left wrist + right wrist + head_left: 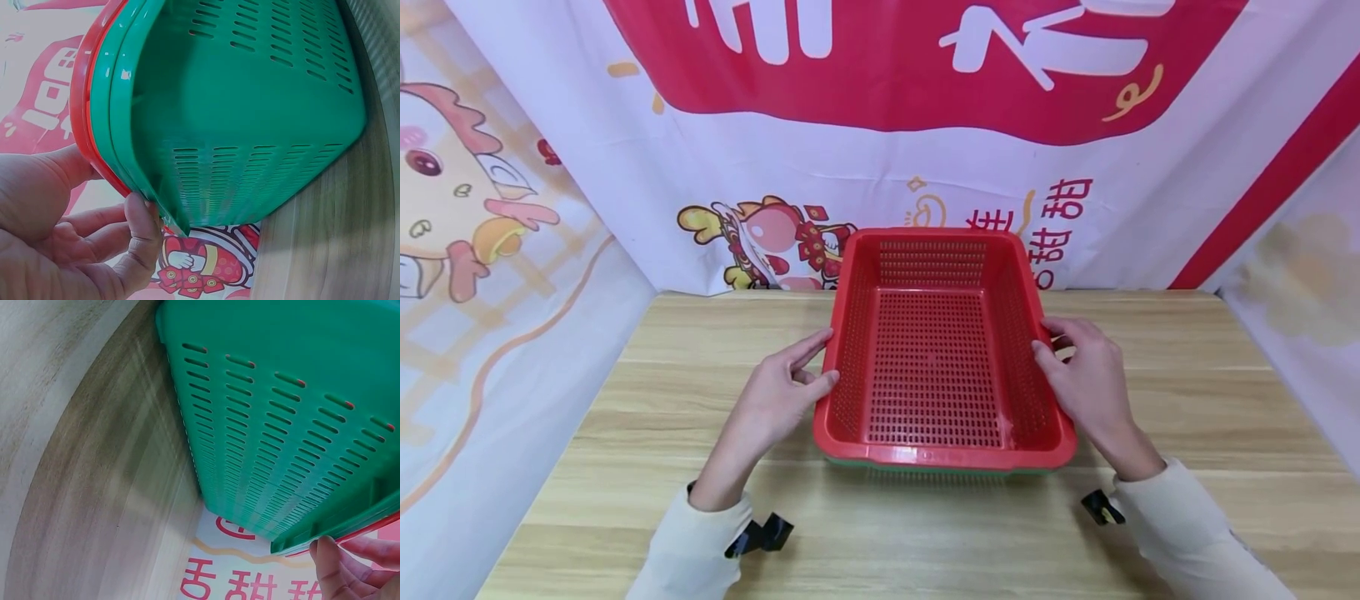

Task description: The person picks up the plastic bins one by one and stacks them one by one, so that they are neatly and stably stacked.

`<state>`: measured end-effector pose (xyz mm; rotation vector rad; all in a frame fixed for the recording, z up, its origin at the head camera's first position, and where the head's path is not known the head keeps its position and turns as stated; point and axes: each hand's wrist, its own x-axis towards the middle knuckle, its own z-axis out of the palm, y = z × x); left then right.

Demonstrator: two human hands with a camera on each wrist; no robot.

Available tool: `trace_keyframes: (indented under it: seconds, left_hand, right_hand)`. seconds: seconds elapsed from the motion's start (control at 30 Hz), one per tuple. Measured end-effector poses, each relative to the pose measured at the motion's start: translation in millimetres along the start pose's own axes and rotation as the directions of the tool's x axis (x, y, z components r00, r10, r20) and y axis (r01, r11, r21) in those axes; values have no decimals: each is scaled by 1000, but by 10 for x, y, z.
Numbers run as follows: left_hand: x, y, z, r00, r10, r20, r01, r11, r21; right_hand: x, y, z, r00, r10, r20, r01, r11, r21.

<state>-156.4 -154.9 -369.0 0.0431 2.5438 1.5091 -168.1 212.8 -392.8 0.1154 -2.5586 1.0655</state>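
A red plastic basket [932,367] with slotted walls sits nested inside a green basket [250,94]. The green one shows as a thin strip below the red front rim in the head view. My left hand [786,387] is at the left rim, its thumb and a finger pinching the stacked rims in the left wrist view. On the opposite side my right hand [1086,375] holds the right rim, thumb on top and fingers beneath the edge. The red basket's inside holds nothing. The green basket's inside is hidden by the red one.
The stack stands on a wood-grain table [700,358]. Behind it hangs a white and red printed cloth [880,158] with cartoon figures. More printed cloth [512,333] covers the left side. Black wrist mounts [760,533] sit on both sleeves.
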Motion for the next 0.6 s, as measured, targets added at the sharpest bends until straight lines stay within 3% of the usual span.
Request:
trace_keyframes:
  seconds: [0.6]
  left_hand:
    - [-8,-95,-23,999,49,19,-50,997,54]
  right_hand:
    - [10,51,-72,995,25,92,-27,999,19]
